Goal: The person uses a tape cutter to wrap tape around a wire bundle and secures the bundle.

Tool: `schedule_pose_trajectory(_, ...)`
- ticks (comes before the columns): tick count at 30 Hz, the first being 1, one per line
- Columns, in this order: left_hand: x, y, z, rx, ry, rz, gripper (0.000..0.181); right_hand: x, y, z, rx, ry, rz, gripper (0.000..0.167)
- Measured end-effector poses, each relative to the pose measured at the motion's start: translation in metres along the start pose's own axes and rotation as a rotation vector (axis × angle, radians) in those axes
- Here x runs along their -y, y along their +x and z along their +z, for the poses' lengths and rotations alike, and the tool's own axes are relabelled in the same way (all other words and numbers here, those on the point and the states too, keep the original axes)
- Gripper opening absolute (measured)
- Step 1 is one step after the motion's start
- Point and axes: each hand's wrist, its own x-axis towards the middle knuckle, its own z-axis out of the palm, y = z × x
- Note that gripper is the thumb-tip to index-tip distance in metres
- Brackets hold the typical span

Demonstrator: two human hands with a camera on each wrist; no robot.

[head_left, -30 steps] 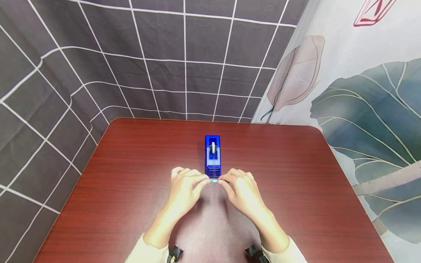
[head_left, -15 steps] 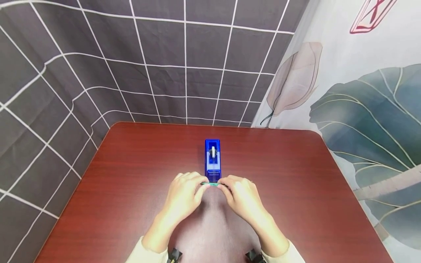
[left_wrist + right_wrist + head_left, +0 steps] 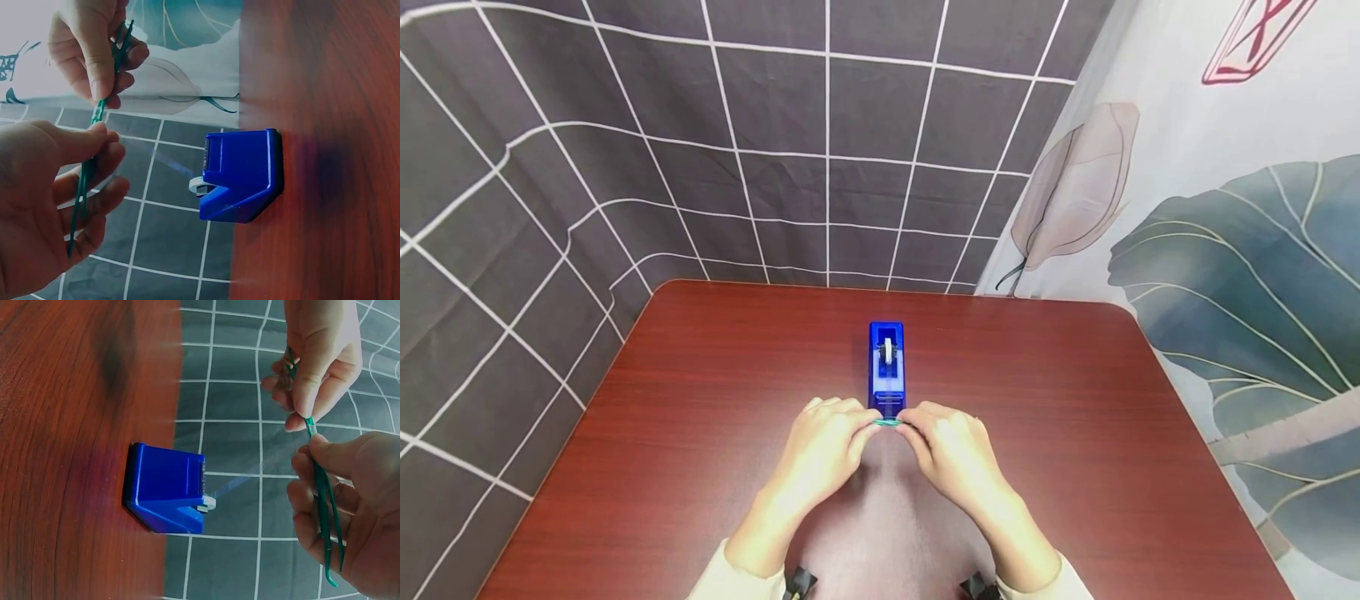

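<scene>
Both hands meet in front of a blue tape dispenser (image 3: 887, 371) on the table. My left hand (image 3: 827, 442) and right hand (image 3: 951, 442) each pinch a slender green object (image 3: 887, 422) between thumb and fingers. It spans the short gap between the hands. In the right wrist view, the green object (image 3: 322, 506) has two thin prongs running along the right palm, one with a bent tip; its exact kind is unclear. Its other end (image 3: 81, 194) lies along the left fingers in the left wrist view. Fingers cover much of it.
A white tape roll (image 3: 887, 350) sits in the dispenser, and a faint translucent streak (image 3: 240, 480) runs from it toward the hands. The reddish-brown table (image 3: 722, 358) is bordered by a dark grid curtain (image 3: 775, 108) and a white leaf-patterned curtain (image 3: 1195, 125).
The head view has tilted slightly, so dispenser and hands appear lower. Between the fingertips, the green object has gone from a short pale patch to a thin green line. Both hands keep their pinch.
</scene>
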Motion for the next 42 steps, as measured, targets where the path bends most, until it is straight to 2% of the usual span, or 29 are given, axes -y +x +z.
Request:
schedule_pose_trajectory(4,0.001,-0.002,0.003,-0.015,-0.013,-0.010,0.007,0.001,0.000,0.000,0.030,0.012,0.011,0.007)
schedule_pose_trajectory(8,0.000,-0.004,0.006,-0.028,-0.031,-0.020,0.007,0.004,-0.001,-0.001,0.091,0.000,0.033,0.004)
schedule_pose_trajectory(11,-0.001,-0.006,0.007,-0.016,-0.048,-0.034,0.003,0.005,-0.002,0.000,0.117,-0.015,0.040,0.004)
schedule_pose_trajectory(21,-0.003,-0.006,0.009,0.042,-0.042,-0.093,0.006,0.001,-0.004,0.004,0.037,0.012,0.009,0.004)
schedule_pose_trajectory(27,-0.001,-0.004,0.011,-0.003,-0.071,-0.087,0.008,0.001,-0.001,0.004,0.032,0.014,0.001,0.005)
schedule_pose_trajectory(37,0.001,-0.005,0.014,-0.066,-0.084,-0.056,0.005,0.000,-0.001,0.003,0.083,0.010,0.043,0.006)
schedule_pose_trajectory(42,0.003,-0.003,0.015,-0.092,-0.122,-0.049,0.005,-0.001,0.000,0.003,0.081,0.024,0.058,0.007)
